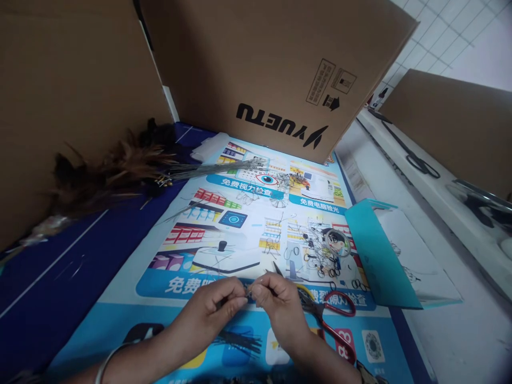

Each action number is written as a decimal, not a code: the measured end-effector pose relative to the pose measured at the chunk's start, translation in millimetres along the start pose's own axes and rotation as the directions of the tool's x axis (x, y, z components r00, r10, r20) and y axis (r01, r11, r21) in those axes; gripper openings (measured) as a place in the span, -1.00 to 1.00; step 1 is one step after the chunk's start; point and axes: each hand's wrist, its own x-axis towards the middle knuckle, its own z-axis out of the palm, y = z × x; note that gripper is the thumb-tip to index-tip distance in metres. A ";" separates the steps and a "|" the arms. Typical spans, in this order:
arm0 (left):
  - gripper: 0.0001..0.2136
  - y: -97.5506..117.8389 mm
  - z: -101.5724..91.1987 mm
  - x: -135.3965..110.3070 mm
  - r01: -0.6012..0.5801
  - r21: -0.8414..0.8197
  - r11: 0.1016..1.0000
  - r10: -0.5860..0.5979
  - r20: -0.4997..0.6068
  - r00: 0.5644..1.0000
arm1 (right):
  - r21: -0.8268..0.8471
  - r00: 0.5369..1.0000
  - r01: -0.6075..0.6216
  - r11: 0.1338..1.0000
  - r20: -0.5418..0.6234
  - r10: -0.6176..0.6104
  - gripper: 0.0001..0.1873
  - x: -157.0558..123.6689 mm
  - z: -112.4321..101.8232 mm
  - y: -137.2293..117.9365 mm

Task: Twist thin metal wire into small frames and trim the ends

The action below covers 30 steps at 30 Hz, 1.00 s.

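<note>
Brown cardboard box (224, 58) upright along the far edge of a printed sheet (120, 314), YUETU lettered upside down on the side. Beyond the sheet's left edge, dark and brown feathers (116, 162) against deep blue; next to them, a bundle of thin wires (218, 168) reaching in near the far left corner. Toward the near edge, about midway across, left hand (218, 304) and right hand (280, 298) almost fingertip to fingertip, both with thumb pressed to forefinger, pinching a tiny thin piece (248, 290) between them; too small to tell exactly what. Just right of the right hand and partly hidden by it, red-handled scissors (319, 310), plus a yellow-handled tool (306, 290) alongside. Farther out, scattered dark wire loops (320, 256); across the right edge, a teal-sided open box (372, 256). Nearer than the fingertips, between the forearms, a bunch of dark strands (244, 341).
</note>
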 end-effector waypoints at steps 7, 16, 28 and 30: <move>-0.74 2.3 -2.5 -0.9 -0.047 0.023 0.999 0.047 0.027 0.999 | 0.108 1.000 -0.008 0.994 0.025 0.006 -0.84 0.8 -2.5 -0.9; -0.74 -0.6 -3.9 -0.2 0.016 -0.154 0.988 -0.003 0.083 0.997 | 0.100 0.999 0.033 0.994 0.034 -0.037 -0.89 3.4 -8.5 -8.2; -0.76 1.2 -5.6 1.1 0.093 -0.346 0.933 -0.021 0.206 0.978 | 0.170 0.993 0.015 0.985 0.115 -0.035 -0.87 6.2 -12.7 -6.2; -0.77 1.7 -5.2 0.8 0.108 -0.365 0.925 -0.031 0.212 0.977 | 0.229 0.991 -0.020 0.973 0.131 -0.010 -0.85 6.4 -11.8 -1.3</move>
